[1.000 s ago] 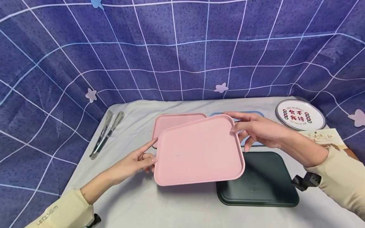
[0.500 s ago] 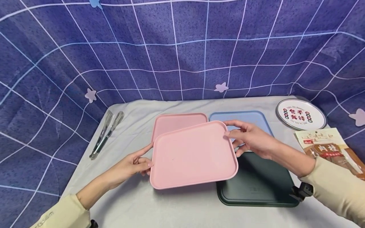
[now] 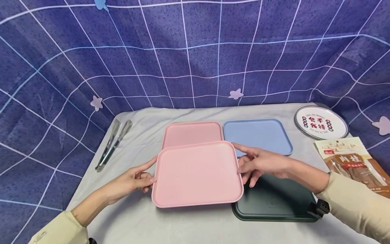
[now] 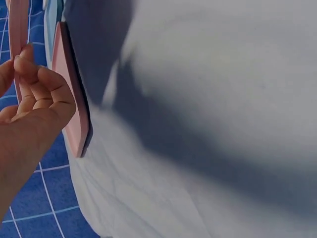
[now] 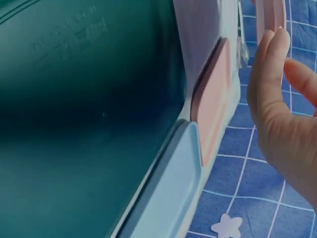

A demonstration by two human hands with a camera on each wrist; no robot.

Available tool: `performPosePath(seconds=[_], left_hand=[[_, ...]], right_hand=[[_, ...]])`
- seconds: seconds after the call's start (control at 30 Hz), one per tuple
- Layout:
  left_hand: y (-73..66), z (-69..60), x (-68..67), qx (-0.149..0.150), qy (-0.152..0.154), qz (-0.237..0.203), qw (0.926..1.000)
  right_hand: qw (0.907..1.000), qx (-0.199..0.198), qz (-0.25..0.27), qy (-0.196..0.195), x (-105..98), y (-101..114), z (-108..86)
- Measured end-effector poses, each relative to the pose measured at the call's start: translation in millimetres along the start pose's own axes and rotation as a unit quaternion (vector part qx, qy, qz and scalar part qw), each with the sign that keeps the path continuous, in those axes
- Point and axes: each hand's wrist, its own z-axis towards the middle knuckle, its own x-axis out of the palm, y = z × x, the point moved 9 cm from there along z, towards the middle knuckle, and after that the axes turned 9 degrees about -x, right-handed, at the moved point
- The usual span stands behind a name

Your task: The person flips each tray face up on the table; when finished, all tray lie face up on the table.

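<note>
A pink tray (image 3: pixel 197 174) is held up off the table between both hands in the head view, its near edge slightly lower on the left. My left hand (image 3: pixel 134 183) pinches its left rim, thumb on top and fingers beneath. On the right rim, my right hand (image 3: pixel 265 164) grips with thumb above and fingers around the edge. The left wrist view shows that left hand (image 4: pixel 39 99) on the tray's edge (image 4: pixel 18 29). In the right wrist view the right hand (image 5: pixel 280 104) holds the other edge of the tray (image 5: pixel 271 15).
Behind lie a second pink tray (image 3: pixel 193 132) and a blue tray (image 3: pixel 257 134). A dark green tray (image 3: pixel 277 203) is at front right, partly covered from view. Tongs (image 3: pixel 114 144) lie left; a round plate (image 3: pixel 321 122) and a food packet (image 3: pixel 353 164) lie right.
Both hands have brought the pink tray left and toward the front, and it has become more level. The blue tray behind is now more exposed.
</note>
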Motion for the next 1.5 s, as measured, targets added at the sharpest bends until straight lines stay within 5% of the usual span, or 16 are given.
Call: performPosePath(seconds=[0.6,1.5], left_hand=[[12.4,-0.6,-9.3,-0.022,0.006,0.016,0.9996],[34.2,10.0,-8.3,-0.065,0.026,0.047,0.9964]], right_hand=[[0.9984,0.0,0.019,-0.054,15,-37,11.5],[0.996,0.078,-0.027,-0.033,29,-59,17.0]])
